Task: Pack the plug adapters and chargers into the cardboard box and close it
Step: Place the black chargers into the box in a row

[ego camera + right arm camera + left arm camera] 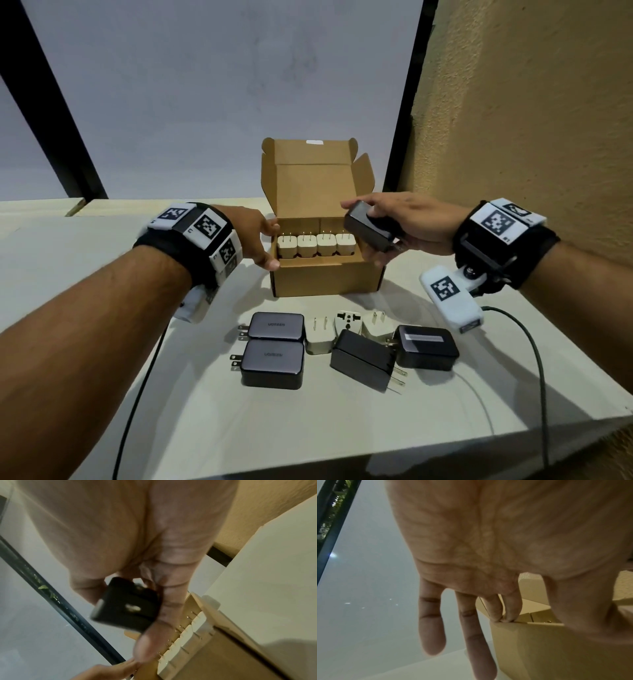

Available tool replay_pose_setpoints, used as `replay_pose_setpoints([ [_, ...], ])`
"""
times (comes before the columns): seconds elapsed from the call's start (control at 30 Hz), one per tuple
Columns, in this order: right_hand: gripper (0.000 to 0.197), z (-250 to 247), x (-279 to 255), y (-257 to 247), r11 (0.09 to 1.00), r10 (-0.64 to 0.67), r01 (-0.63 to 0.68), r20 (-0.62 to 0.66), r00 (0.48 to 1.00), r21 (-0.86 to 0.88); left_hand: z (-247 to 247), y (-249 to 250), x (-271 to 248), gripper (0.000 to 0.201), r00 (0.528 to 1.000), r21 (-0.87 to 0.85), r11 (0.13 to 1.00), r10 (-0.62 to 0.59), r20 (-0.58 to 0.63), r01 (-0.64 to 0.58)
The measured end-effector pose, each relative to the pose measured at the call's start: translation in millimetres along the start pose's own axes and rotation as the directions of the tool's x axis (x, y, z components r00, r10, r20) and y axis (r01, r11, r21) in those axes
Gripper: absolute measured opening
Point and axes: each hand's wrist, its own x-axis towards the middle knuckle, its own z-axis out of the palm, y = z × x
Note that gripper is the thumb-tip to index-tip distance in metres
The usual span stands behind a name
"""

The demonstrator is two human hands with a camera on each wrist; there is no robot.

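The open cardboard box [325,281] stands mid-table with its lid up. A row of several white plug adapters [317,245] stands inside it, prongs up. My right hand [383,222] grips a black charger [368,229] just above the box's right side; the right wrist view shows this charger [126,609] over the adapters [185,638]. My left hand [270,245] rests on the box's left wall. Two fingertips [503,616] touch the rim, and the thumb is at the front corner. In front of the box lie two dark grey chargers [276,325] [272,365], two black chargers [364,359] [428,347] and three white adapters [320,337].
The white table [342,428] ends at a near edge and a right edge. A textured wall [531,102] rises close on the right, and a window with dark frames is behind the box. Cables [534,359] trail from both wrists across the table.
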Motion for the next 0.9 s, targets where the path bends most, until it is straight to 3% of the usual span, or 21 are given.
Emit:
replay_pose_setpoints([
  [0.27, 0.041, 29.5, 44.6, -11.6, 0.950, -0.004, -0.025, -0.089, 0.996, -0.311, 1.0, 0.3, -3.5, 0.090, 1.000, -0.034, 0.999, 0.013, -0.012, -0.013],
  [0.3, 0.046, 33.2, 48.0, -12.4, 0.936, 0.014, -0.041, -0.080, 0.997, -0.350, 0.8, 0.0, -4.1, 0.089, 1.000, -0.044, 0.999, 0.015, -0.018, -0.015],
  [0.4, 0.090, 36.9, 65.4, -6.6, 0.919, 0.084, -0.103, -0.066, 0.994, -0.381, 1.6, -2.0, -4.6, 0.090, 0.999, -0.070, 0.997, 0.026, -0.022, -0.028],
  [0.43, 0.090, 37.7, 69.8, -5.0, 0.925, 0.103, -0.116, -0.056, 0.993, -0.362, 2.4, -2.7, -4.2, 0.091, 0.999, -0.070, 0.997, 0.030, -0.020, -0.031],
  [0.57, 0.041, 38.0, 73.8, -4.5, 0.895, 0.118, -0.107, -0.002, 0.993, -0.434, 2.2, -1.8, -8.0, 0.087, 0.999, -0.089, 0.995, 0.034, -0.039, -0.037],
  [0.73, 0.025, 40.2, 81.1, 9.0, 0.943, 0.073, -0.082, -0.039, 0.997, -0.322, 1.4, -1.0, -10.7, 0.088, 0.998, -0.094, 0.994, 0.050, -0.028, -0.052],
  [0.9, 0.027, 40.5, 87.6, 11.5, 0.965, 0.045, -0.068, -0.095, 0.994, -0.254, -0.5, 0.3, -12.2, 0.087, 0.997, -0.085, 0.994, 0.067, -0.026, -0.069],
])
